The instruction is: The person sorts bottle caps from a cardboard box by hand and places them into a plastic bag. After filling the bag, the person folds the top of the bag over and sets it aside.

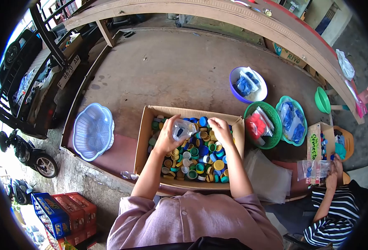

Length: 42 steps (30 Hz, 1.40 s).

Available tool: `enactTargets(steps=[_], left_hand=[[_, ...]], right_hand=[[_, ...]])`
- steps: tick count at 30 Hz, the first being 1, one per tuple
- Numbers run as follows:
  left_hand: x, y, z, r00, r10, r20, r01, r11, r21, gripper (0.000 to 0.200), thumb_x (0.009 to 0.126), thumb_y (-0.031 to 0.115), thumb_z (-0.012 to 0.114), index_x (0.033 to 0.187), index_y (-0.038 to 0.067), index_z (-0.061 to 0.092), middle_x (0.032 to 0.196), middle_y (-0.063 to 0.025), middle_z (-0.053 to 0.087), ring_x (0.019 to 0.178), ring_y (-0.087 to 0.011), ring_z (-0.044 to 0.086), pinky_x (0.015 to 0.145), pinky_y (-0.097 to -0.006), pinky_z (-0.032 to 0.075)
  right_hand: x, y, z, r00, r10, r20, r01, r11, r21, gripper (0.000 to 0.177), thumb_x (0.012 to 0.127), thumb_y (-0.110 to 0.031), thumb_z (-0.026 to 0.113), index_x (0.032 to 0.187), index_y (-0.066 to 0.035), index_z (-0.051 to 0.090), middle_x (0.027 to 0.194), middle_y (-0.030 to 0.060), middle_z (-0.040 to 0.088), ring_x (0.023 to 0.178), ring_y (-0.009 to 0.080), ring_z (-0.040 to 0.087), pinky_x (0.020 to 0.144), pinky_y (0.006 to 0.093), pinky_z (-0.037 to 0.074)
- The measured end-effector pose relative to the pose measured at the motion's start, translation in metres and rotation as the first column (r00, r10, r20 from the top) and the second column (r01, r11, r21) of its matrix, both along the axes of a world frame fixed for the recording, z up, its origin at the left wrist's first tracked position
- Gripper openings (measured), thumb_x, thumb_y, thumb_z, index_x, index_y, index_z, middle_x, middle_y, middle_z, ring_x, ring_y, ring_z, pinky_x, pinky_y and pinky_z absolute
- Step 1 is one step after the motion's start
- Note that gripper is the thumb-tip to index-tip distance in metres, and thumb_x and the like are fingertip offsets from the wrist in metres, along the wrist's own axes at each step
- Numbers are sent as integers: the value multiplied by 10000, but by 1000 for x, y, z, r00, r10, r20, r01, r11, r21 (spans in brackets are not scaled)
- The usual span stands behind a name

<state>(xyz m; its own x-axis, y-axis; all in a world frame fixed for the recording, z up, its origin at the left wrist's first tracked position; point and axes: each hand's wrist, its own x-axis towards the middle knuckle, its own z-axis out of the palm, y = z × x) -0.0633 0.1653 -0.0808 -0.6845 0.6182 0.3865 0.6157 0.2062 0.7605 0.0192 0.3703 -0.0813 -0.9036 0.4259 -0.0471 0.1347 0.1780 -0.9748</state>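
Observation:
A cardboard box [191, 111] full of loose plastic bottle caps [195, 151] in blue, green, yellow and white stands right in front of me. Over its left part, my left hand [167, 136] is closed round a clear plastic bag [183, 129], its mouth turned to the right. Something dark blue shows through the film. My right hand [220, 130] hovers above the caps at the box's right side, thumb and fingers pinched together. What sits in that pinch I cannot tell.
Left of the box stands a pale blue basket [93, 132]. To the right are a purple-rimmed bowl [236, 75], a green basket [268, 145] and a teal basket [285, 100] with bagged caps. Flat plastic bags [267, 177] lie nearby. A co-worker's hand [334, 173] holds another bag.

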Motion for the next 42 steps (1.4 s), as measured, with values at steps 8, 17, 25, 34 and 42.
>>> enactTargets(steps=[8, 17, 25, 34, 42], left_hand=[[2, 2, -2, 998, -55, -21, 55, 998, -15, 788, 592, 123, 774, 1263, 8, 378, 1098, -179, 561, 1043, -335, 539, 904, -395, 439], [-3, -3, -5, 984, 156, -83, -142, 978, 153, 700, 629, 94, 737, 1237, 17, 397, 1069, -178, 551, 950, -297, 580, 818, -358, 475], [-4, -4, -2, 955, 286, -85, -264, 943, 202, 746, 612, 127, 751, 1254, 14, 388, 1071, -164, 516, 989, -315, 500, 887, -400, 389], [0, -5, -2, 949, 302, -89, -287, 946, 147, 724, 597, 134, 753, 1227, 25, 414, 1066, -156, 519, 995, -322, 490, 895, -405, 375], [-2, -6, 2, 985, 127, -113, -124, 992, 34, 727, 577, 176, 783, 1197, 13, 440, 1014, -152, 560, 948, -324, 520, 865, -402, 403]], right_hand=[[15, -30, 35, 967, 88, -241, -120, 985, -120, 165, 835, -186, 615, 902, -40, 653, 1080, 59, 535, 1014, 179, 507, 883, 304, 391], [2, -57, 41, 929, 161, -332, 71, 805, 590, 80, 760, -97, 621, 827, -71, 658, 1117, 144, 522, 1041, 314, 508, 923, 422, 375], [16, -64, -15, 939, 222, 261, -339, 495, 800, 333, 629, -366, 772, 807, -100, 678, 852, 62, 627, 806, 243, 588, 795, 397, 395], [19, -43, -17, 952, 305, 8, -292, 906, 307, 351, 637, -206, 793, 912, -43, 647, 889, 94, 662, 802, 179, 634, 745, 354, 474], [19, -26, -6, 943, 158, -294, -262, 896, -359, 383, 767, 5, 686, 1126, 2, 552, 968, 50, 622, 863, 102, 598, 795, 241, 491]])
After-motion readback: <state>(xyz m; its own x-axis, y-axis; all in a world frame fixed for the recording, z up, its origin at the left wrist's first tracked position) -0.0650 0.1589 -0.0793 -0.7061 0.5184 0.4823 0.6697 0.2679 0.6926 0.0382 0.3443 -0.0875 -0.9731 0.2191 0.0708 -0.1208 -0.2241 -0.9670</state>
